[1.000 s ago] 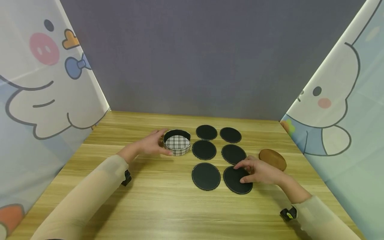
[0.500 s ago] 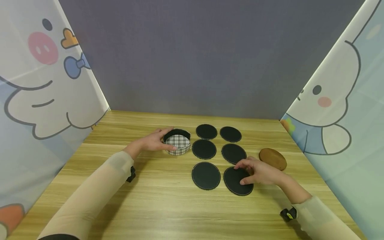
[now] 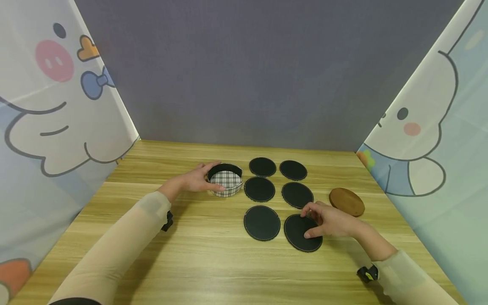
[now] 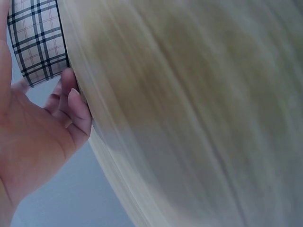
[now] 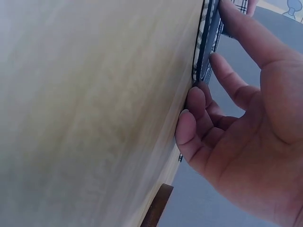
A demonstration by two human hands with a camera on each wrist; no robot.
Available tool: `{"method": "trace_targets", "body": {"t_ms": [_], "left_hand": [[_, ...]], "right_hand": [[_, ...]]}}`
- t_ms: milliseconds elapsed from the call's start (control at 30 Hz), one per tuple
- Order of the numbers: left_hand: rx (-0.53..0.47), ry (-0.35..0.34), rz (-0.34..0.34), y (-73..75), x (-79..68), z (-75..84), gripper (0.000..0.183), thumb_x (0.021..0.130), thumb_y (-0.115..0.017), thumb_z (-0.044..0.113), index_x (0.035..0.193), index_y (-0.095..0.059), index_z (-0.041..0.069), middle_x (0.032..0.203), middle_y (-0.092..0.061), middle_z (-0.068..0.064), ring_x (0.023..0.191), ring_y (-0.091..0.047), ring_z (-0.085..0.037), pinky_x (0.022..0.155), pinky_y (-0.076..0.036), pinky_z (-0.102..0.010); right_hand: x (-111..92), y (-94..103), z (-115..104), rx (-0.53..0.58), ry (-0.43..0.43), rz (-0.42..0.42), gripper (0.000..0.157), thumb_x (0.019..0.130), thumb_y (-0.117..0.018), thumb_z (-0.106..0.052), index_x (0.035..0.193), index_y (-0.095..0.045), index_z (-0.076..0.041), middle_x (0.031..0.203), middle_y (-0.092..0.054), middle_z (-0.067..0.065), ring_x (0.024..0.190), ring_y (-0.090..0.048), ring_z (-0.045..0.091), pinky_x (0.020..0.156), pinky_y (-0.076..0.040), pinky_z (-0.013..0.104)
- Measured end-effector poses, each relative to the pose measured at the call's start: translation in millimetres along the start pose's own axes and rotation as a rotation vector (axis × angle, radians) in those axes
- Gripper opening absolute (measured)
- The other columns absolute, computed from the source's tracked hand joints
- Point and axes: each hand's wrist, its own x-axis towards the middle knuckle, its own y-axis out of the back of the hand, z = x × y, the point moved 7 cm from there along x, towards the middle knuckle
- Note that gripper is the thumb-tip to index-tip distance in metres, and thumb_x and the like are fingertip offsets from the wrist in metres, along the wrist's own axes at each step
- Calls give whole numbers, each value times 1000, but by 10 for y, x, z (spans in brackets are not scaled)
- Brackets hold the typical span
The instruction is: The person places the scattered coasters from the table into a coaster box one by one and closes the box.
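In the head view my left hand (image 3: 196,178) grips a round plaid coaster holder (image 3: 225,191), black inside, with thumb and fingers spread round its left side. The left wrist view shows the holder's plaid wall (image 4: 38,42) beside the curled fingers. My right hand (image 3: 331,219) is at the nearest right black coaster (image 3: 301,233). Its thumb lies on top and the curled fingers meet the far edge. The right wrist view shows the fingertips (image 5: 195,99) at the coaster's rim; whether any finger is under it, I cannot tell.
Several other round black coasters, such as the near left coaster (image 3: 262,223) and the far right coaster (image 3: 293,170), lie flat in two columns. A brown oval wooden piece (image 3: 346,202) lies right of them. A grey panel (image 3: 244,76) stands behind the wooden table (image 3: 190,262).
My left hand has moved right and closed in on the plaid holder. The right hand and the coaster under it have shifted slightly toward me.
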Motion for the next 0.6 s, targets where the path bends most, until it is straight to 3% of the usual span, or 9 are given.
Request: {"method": "trace_targets", "body": {"t_ms": [200, 433, 600], "left_hand": [[1, -4, 13, 10, -18, 24, 121, 89, -81, 72, 179, -10, 32, 181, 0, -32, 167, -7, -57, 125, -18, -82], [-62, -56, 20, 9, -14, 50, 121, 91, -85, 62, 179, -11, 22, 177, -25, -30, 161, -30, -55, 128, -26, -74], [-111, -54, 5, -6, -17, 33, 123, 91, -86, 61, 179, -8, 23, 175, -32, -29, 159, -36, -54, 129, -27, -71]], "right_hand": [[-1, -10, 6, -22, -6, 1, 51, 90, -92, -45, 125, -65, -19, 108, -56, 5, 91, -49, 12, 78, -45, 26], [-22, -21, -47, -15, 46, 3, 60, 91, -91, -44, 140, -67, -17, 132, -57, 9, 119, -61, 22, 98, -54, 27], [-45, -31, -93, 11, 121, -18, 59, 93, -91, -36, 146, -70, -22, 134, -57, 7, 109, -54, 17, 87, -47, 28]]}}
